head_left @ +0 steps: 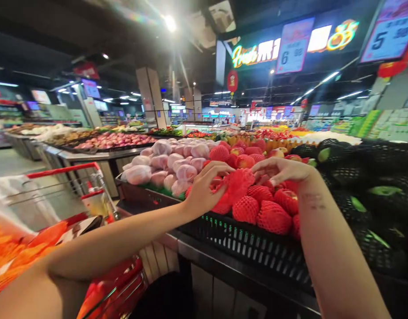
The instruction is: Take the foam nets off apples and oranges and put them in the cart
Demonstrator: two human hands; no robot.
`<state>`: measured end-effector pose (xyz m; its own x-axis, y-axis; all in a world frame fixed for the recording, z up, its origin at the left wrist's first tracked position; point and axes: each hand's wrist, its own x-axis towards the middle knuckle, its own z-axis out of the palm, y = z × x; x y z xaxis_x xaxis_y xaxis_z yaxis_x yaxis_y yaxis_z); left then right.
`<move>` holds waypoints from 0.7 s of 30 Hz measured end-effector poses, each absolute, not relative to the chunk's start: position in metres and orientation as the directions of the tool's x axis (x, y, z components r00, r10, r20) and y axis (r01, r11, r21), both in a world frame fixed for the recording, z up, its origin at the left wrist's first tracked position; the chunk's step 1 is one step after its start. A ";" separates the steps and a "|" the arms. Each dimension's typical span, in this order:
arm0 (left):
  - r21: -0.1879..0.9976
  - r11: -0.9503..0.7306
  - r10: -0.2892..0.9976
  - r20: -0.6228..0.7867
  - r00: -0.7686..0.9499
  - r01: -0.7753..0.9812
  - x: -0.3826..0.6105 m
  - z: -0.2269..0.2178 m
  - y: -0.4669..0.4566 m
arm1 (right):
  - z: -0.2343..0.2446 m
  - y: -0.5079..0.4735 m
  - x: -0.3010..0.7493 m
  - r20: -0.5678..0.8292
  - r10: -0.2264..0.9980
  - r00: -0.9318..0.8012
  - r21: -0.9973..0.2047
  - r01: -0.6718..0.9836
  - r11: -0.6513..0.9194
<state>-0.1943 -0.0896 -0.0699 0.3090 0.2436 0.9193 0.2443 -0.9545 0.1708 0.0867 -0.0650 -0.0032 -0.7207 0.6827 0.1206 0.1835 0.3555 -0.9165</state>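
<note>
Both my hands reach into a black crate [243,248] of fruit wrapped in red foam netting [273,217]. My left hand [205,188] curls its fingers round one netted fruit [237,186] near the middle of the pile. My right hand [280,170] lies over the same fruit from the right, fingers bent and pinching at its red net. Further red-netted fruit lies below and behind the hands.
Pink-wrapped fruit [164,166] fills the crate to the left. Dark netted fruit with green showing [373,190] lies to the right. A red shopping cart [91,195] stands at lower left with bagged goods. More produce stands [107,141] and price signs [293,46] lie beyond.
</note>
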 end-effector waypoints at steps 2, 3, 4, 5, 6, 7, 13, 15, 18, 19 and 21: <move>0.144 -0.959 0.223 0.915 0.337 0.245 -0.163 -0.048 -0.073 | -0.002 -0.060 0.088 0.246 0.682 -0.688 -0.919 0.058 0.391; 0.125 -0.960 0.210 0.913 0.349 0.249 -0.149 -0.037 -0.063 | -0.002 -0.057 0.087 0.302 0.705 -0.642 -0.910 0.026 0.413; 0.107 -0.961 0.197 0.911 0.361 0.256 -0.134 -0.026 -0.052 | -0.003 -0.055 0.087 0.343 0.741 -0.576 -0.903 0.013 0.429; 0.092 -0.959 0.190 0.908 0.373 0.266 -0.121 -0.015 -0.040 | -0.003 -0.052 0.086 0.378 0.789 -0.485 -0.901 0.004 0.434; 0.084 -0.955 0.193 0.904 0.381 0.285 -0.108 -0.005 -0.028 | -0.002 -0.050 0.087 0.421 0.837 -0.350 -0.897 -0.027 0.440; 0.087 -0.946 0.210 0.899 0.385 0.312 -0.097 0.003 -0.015 | 0.000 -0.047 0.089 0.462 0.870 -0.172 -0.887 -0.091 0.453; 0.311 -0.773 0.553 0.758 0.345 0.553 -0.039 0.014 0.048 | 0.013 -0.033 0.120 0.051 0.496 0.867 -0.613 -0.365 0.700; 0.365 -0.684 0.678 0.637 0.367 0.631 -0.016 0.005 0.058 | 0.015 -0.033 0.128 -0.047 0.382 0.923 -0.617 -0.328 0.716; 0.371 -0.591 0.784 0.475 0.400 0.716 0.024 -0.008 0.069 | 0.014 -0.033 0.131 -0.007 0.351 0.936 -0.640 -0.274 0.718; 0.362 -0.579 0.797 0.440 0.413 0.731 0.038 -0.012 0.073 | 0.013 -0.033 0.131 0.021 0.343 0.939 -0.652 -0.247 0.717; 0.354 -0.560 0.817 0.384 0.430 0.749 0.062 -0.017 0.080 | 0.010 -0.031 0.132 0.097 0.347 0.933 -0.675 -0.195 0.712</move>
